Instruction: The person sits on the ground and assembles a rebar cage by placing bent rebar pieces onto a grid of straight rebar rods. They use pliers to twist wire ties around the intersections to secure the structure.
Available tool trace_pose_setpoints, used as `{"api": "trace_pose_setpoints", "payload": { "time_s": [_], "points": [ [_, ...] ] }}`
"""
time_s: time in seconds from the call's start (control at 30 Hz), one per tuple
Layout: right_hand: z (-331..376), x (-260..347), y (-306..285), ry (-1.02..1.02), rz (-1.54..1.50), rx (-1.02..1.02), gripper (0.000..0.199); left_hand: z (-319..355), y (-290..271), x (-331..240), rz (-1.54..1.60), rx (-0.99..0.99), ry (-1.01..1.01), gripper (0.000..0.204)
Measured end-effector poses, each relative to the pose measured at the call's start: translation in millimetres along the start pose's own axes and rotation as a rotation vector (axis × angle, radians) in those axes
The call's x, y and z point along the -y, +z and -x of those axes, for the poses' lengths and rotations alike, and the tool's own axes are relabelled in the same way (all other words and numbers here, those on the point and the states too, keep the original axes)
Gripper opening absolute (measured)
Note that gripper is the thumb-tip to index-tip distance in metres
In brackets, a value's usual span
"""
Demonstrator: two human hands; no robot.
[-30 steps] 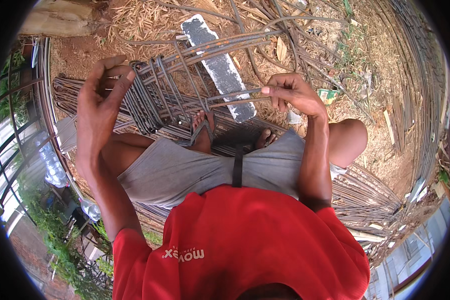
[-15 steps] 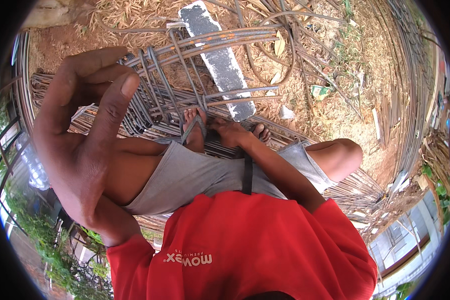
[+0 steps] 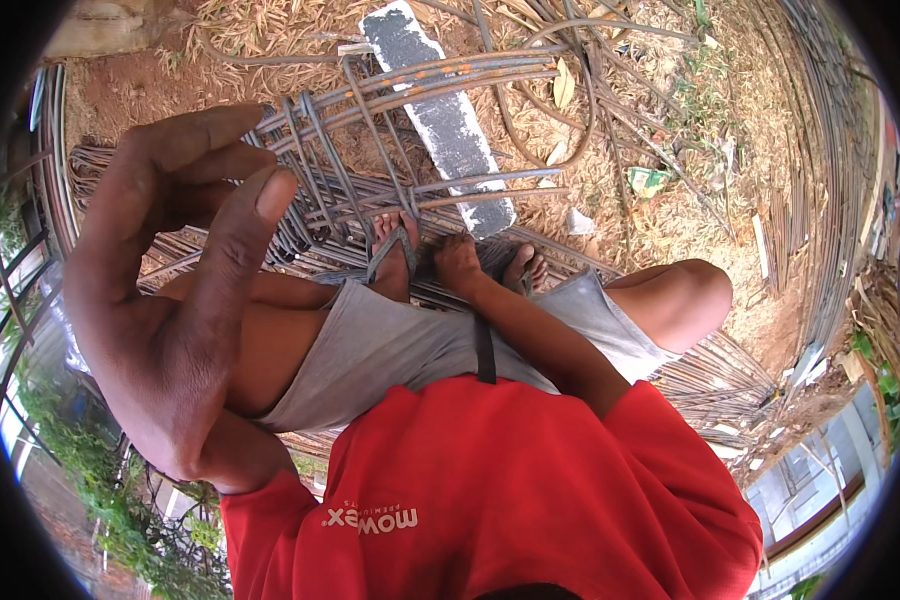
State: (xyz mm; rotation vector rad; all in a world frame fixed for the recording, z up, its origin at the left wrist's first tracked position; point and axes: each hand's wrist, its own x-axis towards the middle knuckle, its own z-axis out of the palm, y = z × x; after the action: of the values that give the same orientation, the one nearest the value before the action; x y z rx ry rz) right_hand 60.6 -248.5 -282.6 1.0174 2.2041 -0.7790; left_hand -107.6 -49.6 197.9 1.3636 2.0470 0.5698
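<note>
Raised large and close on the left is my left hand [image 3: 175, 270]. Its fingers bend over while the thumb stands apart from them, and nothing shows in the gap. Just beyond its fingertips lies a steel rebar cage [image 3: 365, 110], made of long bars crossed by several square stirrups [image 3: 315, 165]. Down between my sandalled feet, my right hand [image 3: 457, 264] has its fingers curled in. Whatever they hold, if anything, is hidden. A grey-black board with white edges [image 3: 450, 135] lies under the cage, its near end just beyond my right hand.
Bundles of steel rods [image 3: 310, 255] lie beneath my feet, and more long rods [image 3: 820, 150] curve along the right. Bent loose bars [image 3: 590, 110] rest on dry leaves at the far side. A pale scrap [image 3: 578, 222] lies right of the board. Green plants [image 3: 100, 470] grow at lower left.
My right hand has drawn slightly right and its fingers look more curled. The left hand's thumb has shifted a little right and down. The cage looks unchanged.
</note>
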Motion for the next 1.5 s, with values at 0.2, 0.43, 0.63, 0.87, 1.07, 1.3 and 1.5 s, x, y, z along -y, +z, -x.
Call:
{"api": "trace_pose_setpoints", "payload": {
  "time_s": [0.2,0.43,0.63,0.87,1.07,1.3,1.5],
  "points": [
    [0.0,-4.6,-5.2,-0.096,0.000,0.006,0.038,10.0,12.8,-23.9,-0.071,0.016,0.030,0.033],
    [13.7,-13.0,-20.9,-0.234,0.003,-0.087,0.034,27.7,34.4,-62.2,-0.171,0.035,0.137,0.033],
    [22.1,-32.6,-44.1,-0.393,-0.229,0.178,0.042,43.2,51.2,-93.0,-0.186,-0.022,0.164,0.033],
    [21.5,-56.7,-52.1,-0.547,-0.296,0.314,0.056,57.8,50.6,-103.2,-0.158,0.010,0.215,0.029],
    [30.3,-78.4,-50.6,-0.509,-0.278,0.396,0.045,69.8,48.9,-101.9,-0.047,-0.026,0.191,0.031],
    [45.7,-89.1,-91.9,-0.335,-0.290,0.356,0.041,83.3,41.4,-99.2,0.096,-0.132,0.190,0.031],
    [51.6,-142.8,-119.8,-0.293,-0.077,0.376,0.038,88.9,35.0,-99.0,0.080,-0.123,0.216,0.031]
  ]
}}
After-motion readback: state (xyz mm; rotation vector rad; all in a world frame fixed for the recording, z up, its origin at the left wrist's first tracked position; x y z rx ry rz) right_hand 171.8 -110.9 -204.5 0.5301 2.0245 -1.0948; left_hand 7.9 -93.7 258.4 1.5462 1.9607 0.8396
